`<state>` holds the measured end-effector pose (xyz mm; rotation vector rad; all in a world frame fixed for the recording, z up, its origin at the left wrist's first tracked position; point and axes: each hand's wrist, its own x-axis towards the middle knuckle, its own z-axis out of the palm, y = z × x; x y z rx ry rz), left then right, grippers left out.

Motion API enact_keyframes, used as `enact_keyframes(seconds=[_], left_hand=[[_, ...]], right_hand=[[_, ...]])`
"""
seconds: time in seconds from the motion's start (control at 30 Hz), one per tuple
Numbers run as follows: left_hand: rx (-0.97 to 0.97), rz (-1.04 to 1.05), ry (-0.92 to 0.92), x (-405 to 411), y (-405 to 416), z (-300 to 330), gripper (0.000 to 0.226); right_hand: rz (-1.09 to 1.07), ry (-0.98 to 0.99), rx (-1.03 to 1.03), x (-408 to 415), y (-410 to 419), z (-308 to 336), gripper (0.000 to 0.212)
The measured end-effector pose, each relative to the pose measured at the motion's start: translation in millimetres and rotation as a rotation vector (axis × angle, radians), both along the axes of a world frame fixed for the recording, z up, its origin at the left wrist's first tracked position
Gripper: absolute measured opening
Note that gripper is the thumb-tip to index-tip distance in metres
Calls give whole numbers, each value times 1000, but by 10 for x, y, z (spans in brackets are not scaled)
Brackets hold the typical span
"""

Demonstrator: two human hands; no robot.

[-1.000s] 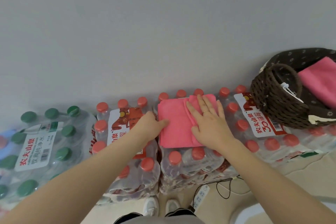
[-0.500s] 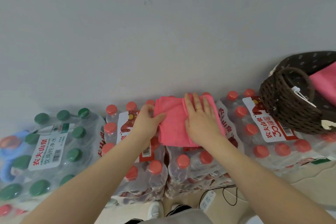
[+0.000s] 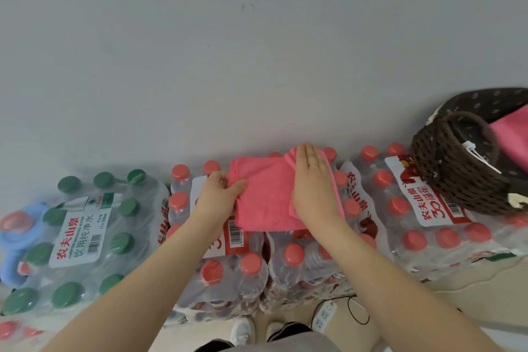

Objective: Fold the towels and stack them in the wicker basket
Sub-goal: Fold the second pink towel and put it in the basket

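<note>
Towel [image 3: 267,197], pink and part-folded, lies on the red-capped bottle packs [image 3: 251,263], wicker basket [image 3: 463,168] at three o'clock. Left hand [image 3: 221,194] pinches its nine o'clock edge; right hand [image 3: 313,183] presses flat. Best carry that edge across squarely, then smooth

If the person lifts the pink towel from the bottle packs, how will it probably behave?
The pink towel will probably be floppy: its layers bunch where the left hand pinches its edge. It looks light and thin, so it may unfold unless supported; the right hand presses it flat. On the bumpy red caps it should not slide easily.
</note>
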<state>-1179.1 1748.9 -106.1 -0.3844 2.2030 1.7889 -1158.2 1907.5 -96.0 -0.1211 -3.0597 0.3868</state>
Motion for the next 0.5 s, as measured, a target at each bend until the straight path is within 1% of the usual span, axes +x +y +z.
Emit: enact_keyframes(seconds=[0.07,0.1,0.17,0.27,0.33,0.4,0.5], left_hand=[[37,-17,-20,-2,-2,-9,11],[52,-22,-25,-5,-11,-9,12],[79,-30,-21,0,-27,12,11],[142,-51,10,-1,-5,52,8],[200,-57,11,-15,49,87,7],[283,-78,-8,-49,128,128,7],[322,-144,-6,-104,266,203,10]], right_hand=[[7,3,5,-12,2,26,65],[26,-29,25,-21,-6,12,64],[69,-156,47,-21,-19,-63,61],[92,-289,31,-40,-16,-114,74],[118,-331,26,-59,-9,-91,75],[110,-275,20,-63,-4,-75,68],[57,-147,48,-4,4,-44,56]])
